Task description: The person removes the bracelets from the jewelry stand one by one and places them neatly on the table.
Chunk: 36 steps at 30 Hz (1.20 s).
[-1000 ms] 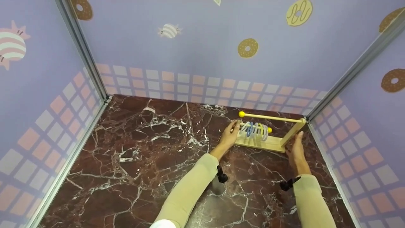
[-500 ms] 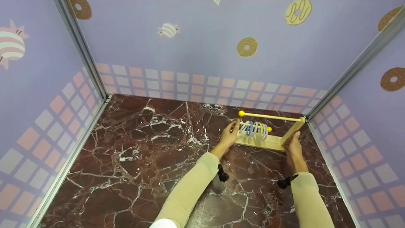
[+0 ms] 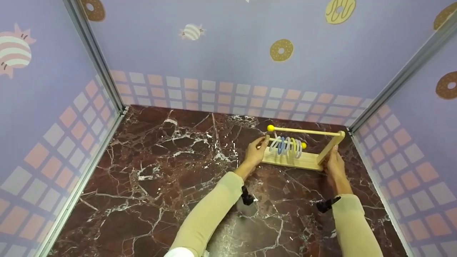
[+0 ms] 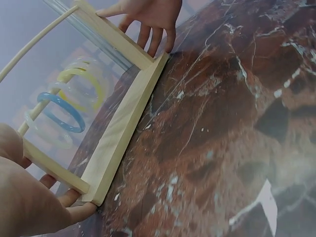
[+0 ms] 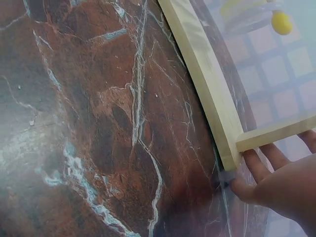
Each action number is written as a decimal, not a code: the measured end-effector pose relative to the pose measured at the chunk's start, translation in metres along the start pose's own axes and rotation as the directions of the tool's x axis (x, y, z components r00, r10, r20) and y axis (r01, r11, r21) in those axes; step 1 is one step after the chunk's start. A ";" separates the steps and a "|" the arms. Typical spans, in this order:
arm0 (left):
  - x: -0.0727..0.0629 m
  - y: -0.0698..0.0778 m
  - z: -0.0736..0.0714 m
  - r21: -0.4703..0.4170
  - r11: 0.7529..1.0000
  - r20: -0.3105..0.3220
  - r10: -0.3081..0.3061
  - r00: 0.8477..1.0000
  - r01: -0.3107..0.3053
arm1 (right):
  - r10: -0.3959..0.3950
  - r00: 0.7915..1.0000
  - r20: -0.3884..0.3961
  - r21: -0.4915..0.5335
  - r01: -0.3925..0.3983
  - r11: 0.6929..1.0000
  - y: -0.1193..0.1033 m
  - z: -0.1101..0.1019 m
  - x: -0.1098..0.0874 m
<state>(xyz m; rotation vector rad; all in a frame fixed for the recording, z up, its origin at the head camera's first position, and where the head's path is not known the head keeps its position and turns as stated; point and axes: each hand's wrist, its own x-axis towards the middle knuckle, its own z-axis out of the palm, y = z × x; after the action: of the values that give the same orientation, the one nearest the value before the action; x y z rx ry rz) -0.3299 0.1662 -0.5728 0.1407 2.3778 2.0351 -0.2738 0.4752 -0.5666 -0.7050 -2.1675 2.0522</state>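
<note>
A pale wooden stand [image 3: 307, 161] with two posts and two rods rests on the marble-patterned surface. Several rings [image 3: 281, 145], blue, yellow and whitish, hang on its lower rod, which ends in a yellow ball [image 3: 304, 145]. The upper rod [image 3: 303, 131] carries no rings. At the stand's left end, my left hand [image 3: 254, 154] grips the short post, thumb on one side and fingers on the other. My right hand [image 3: 335, 167] lies against the outer side of the tall post [image 3: 330, 147]; its extended fingers [image 5: 256, 165] touch the post near the base.
Purple panels with a tile pattern [image 3: 225, 92] enclose the surface at the back and both sides. Metal corner rails [image 3: 96, 57] run up between the panels. The back panel stands close behind the stand.
My right hand has drawn in against the tall post, its thumb now lying along it. My left hand keeps its hold and has shifted slightly left. The rings stay on the lower rod.
</note>
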 end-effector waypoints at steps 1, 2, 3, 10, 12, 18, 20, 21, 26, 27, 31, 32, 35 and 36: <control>0.000 0.001 -0.004 0.002 1.000 -0.003 -0.002 1.000 0.002 | -0.002 1.000 0.015 0.014 0.002 1.000 -0.002 0.002 -0.001; -0.001 0.001 -0.009 0.004 1.000 -0.007 -0.005 1.000 0.005 | -0.004 0.999 0.032 0.029 0.003 1.000 -0.004 0.004 -0.001; -0.001 0.002 -0.014 0.005 1.000 -0.009 -0.010 1.000 0.010 | -0.006 0.999 0.049 0.041 0.004 0.999 -0.005 0.006 -0.002; -0.001 0.003 -0.053 0.022 1.000 -0.024 -0.013 1.000 0.013 | -0.014 0.992 0.124 0.041 0.009 0.999 -0.009 0.032 -0.011; -0.002 0.004 -0.066 0.041 0.999 -0.031 -0.025 0.999 0.026 | -0.019 0.989 0.145 0.038 0.013 0.999 -0.009 0.040 -0.015; -0.007 0.005 -0.101 0.021 1.000 -0.028 -0.020 0.999 0.021 | -0.047 0.983 0.177 0.081 0.033 0.996 -0.009 0.064 -0.023; -0.009 0.004 -0.112 0.015 1.000 -0.028 -0.015 0.999 0.016 | -0.057 0.981 0.185 0.107 0.037 0.994 -0.009 0.074 -0.025; -0.010 0.004 -0.117 0.015 1.000 -0.030 -0.016 0.999 0.016 | -0.061 0.981 0.186 0.119 0.039 0.992 -0.010 0.080 -0.026; -0.013 0.000 -0.144 0.038 0.999 -0.058 -0.016 0.998 0.018 | -0.074 0.981 0.182 0.157 0.045 0.987 -0.009 0.109 -0.033; -0.013 -0.001 -0.150 0.040 0.999 -0.062 -0.016 0.998 0.019 | -0.075 0.981 0.180 0.165 0.045 0.985 -0.009 0.115 -0.034; -0.016 -0.005 -0.170 0.025 0.999 -0.083 -0.028 0.996 0.030 | -0.082 0.980 0.181 0.171 0.050 0.984 -0.009 0.139 -0.038; -0.016 -0.006 -0.175 0.010 0.999 -0.089 -0.033 0.996 0.034 | -0.084 0.979 0.185 0.170 0.052 0.984 -0.008 0.145 -0.040; -0.019 -0.011 -0.187 -0.029 0.999 -0.103 -0.044 0.994 0.042 | -0.089 0.977 0.194 0.172 0.056 0.984 -0.006 0.161 -0.043; -0.019 -0.013 -0.190 -0.041 0.998 -0.105 -0.047 0.993 0.043 | -0.089 0.977 0.196 0.179 0.053 0.982 -0.005 0.165 -0.045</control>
<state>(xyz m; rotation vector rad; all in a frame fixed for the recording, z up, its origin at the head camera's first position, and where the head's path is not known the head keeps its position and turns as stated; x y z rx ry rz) -0.3237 -0.0248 -0.5569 -0.0218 2.3752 2.1179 -0.2948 0.3051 -0.5676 -0.4080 -2.0422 2.3290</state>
